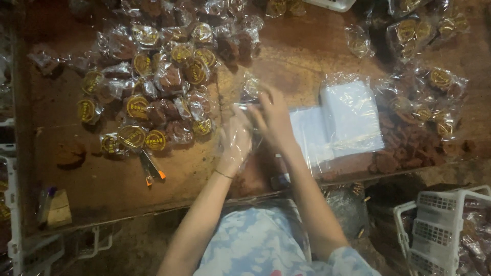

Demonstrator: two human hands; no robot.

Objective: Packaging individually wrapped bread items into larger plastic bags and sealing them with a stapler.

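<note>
My left hand (234,140) is inside a clear plastic bag (240,107), which covers it like a glove. My right hand (273,115) grips the same bag from the right, near its open edge. Both hands meet over the middle of the brown wooden table (302,51). Just left of them lies a heap of wrapped brown cakes with round yellow labels (153,97). A stack of empty clear bags (348,120) lies just right of my right hand.
More wrapped cakes (427,56) lie at the back right, with loose brown cakes (404,148) near the right front edge. A small orange-tipped tool (152,168) lies front left. A white plastic basket (442,230) stands below the table at right.
</note>
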